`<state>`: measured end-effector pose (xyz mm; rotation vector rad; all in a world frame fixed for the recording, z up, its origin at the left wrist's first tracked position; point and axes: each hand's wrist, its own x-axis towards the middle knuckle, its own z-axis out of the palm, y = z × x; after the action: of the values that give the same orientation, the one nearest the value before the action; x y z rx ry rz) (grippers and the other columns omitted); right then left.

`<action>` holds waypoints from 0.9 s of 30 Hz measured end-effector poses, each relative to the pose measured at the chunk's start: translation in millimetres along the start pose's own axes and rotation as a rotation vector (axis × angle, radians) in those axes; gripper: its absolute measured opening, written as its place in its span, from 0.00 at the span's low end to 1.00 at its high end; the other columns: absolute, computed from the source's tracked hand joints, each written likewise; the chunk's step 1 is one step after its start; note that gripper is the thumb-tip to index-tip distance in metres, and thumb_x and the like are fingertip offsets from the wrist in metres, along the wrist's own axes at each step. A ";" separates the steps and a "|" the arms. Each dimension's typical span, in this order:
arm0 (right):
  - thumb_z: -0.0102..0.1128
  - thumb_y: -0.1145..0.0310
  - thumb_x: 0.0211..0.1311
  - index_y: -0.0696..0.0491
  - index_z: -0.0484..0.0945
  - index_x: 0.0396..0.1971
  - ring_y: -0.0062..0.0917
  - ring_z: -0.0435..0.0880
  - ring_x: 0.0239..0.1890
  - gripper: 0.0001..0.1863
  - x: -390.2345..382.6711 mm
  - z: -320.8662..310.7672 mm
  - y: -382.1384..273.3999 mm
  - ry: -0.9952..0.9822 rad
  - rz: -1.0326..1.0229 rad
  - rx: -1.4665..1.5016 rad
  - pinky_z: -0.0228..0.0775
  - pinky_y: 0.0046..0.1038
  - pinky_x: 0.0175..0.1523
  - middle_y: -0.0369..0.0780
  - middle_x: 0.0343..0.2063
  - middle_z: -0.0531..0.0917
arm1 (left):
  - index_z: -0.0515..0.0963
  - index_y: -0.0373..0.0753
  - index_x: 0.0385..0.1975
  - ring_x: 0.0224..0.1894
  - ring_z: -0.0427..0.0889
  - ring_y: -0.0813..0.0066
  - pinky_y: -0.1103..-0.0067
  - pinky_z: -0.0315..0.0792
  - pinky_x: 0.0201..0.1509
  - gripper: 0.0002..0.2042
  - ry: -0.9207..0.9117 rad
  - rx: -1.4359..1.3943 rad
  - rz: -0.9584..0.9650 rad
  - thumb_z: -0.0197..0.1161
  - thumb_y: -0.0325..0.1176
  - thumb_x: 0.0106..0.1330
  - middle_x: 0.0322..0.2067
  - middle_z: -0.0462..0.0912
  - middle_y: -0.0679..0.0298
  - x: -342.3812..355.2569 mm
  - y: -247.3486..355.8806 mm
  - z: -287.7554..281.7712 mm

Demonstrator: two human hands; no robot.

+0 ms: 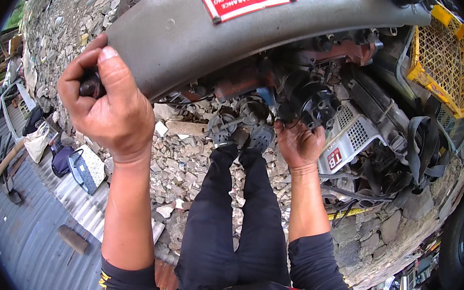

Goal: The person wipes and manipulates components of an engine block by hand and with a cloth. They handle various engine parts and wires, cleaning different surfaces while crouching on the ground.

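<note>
A large grey engine cover (197,42) with a red label plate (247,0) curves across the top, over a reddish engine block (243,82). At its left end, my left hand (117,104) is closed around a dark, round-ended piece (91,85); only its end shows between thumb and fingers. Below the cover, right of centre, my right hand (301,145) grips the underside of a black round engine part (316,100). Its thumb and fingers sit on either side of that part's lower edge, with the fingertips partly hidden.
Rubble (169,167) covers the ground around my feet. To the right lie a yellow crate (446,59), a white perforated panel (351,136) and black straps (424,151). Corrugated metal sheets (31,232) at left carry a shovel (13,195) and a blue-and-white box (86,168).
</note>
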<state>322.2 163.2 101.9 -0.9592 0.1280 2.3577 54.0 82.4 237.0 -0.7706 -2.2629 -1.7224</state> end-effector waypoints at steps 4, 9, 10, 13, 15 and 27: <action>0.50 0.58 0.59 0.48 0.81 0.42 0.29 0.76 0.52 0.16 -25.1 -40.6 -15.8 0.034 0.046 -0.072 0.61 0.35 0.55 0.37 0.48 0.82 | 0.69 0.32 0.37 0.39 0.78 0.75 0.79 0.73 0.47 0.08 0.019 -0.002 0.086 0.61 0.27 0.64 0.38 0.81 0.53 3.4 -3.8 1.2; 0.59 0.69 0.58 0.52 0.76 0.46 0.24 0.77 0.43 0.15 -68.2 -31.6 -29.9 0.239 0.050 -0.497 0.66 0.31 0.43 0.36 0.42 0.81 | 0.71 0.31 0.37 0.42 0.79 0.72 0.78 0.71 0.52 0.09 0.001 -0.032 0.032 0.62 0.29 0.65 0.39 0.82 0.51 0.1 -3.4 1.7; 0.59 0.71 0.59 0.53 0.75 0.46 0.23 0.78 0.41 0.14 -72.6 -19.1 -24.5 0.282 0.092 -0.606 0.68 0.31 0.41 0.36 0.41 0.81 | 0.71 0.31 0.37 0.41 0.79 0.73 0.79 0.71 0.51 0.09 0.002 -0.043 0.027 0.62 0.30 0.65 0.39 0.82 0.52 0.6 -3.5 0.2; 0.56 0.74 0.64 0.54 0.76 0.44 0.20 0.77 0.35 0.09 -74.2 16.4 -3.7 0.176 0.017 -0.633 0.70 0.28 0.37 0.34 0.35 0.80 | 0.74 0.32 0.35 0.36 0.78 0.77 0.82 0.72 0.45 0.10 0.030 -0.020 0.030 0.64 0.33 0.63 0.34 0.81 0.59 -1.0 -2.2 -2.7; 0.54 0.73 0.66 0.55 0.77 0.41 0.16 0.75 0.32 0.06 -64.1 19.9 12.7 0.130 -0.267 -0.992 0.68 0.23 0.36 0.33 0.33 0.80 | 0.74 0.32 0.35 0.35 0.77 0.78 0.83 0.72 0.44 0.11 0.050 -0.036 0.074 0.65 0.33 0.63 0.33 0.80 0.61 1.9 -7.1 1.1; 0.40 0.53 0.68 0.58 0.55 0.66 0.49 0.69 0.59 0.33 30.1 47.6 37.5 -0.012 -0.485 -2.597 0.68 0.42 0.59 0.52 0.65 0.60 | 0.67 0.29 0.52 0.54 0.72 0.66 0.71 0.64 0.64 0.15 -0.080 -0.016 -0.098 0.35 0.27 0.74 0.49 0.73 0.53 -50.0 -28.3 -95.5</action>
<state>255.3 160.8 112.3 -1.2608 -3.0376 0.7262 67.1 -26.9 219.8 -0.7572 -2.3798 -1.7847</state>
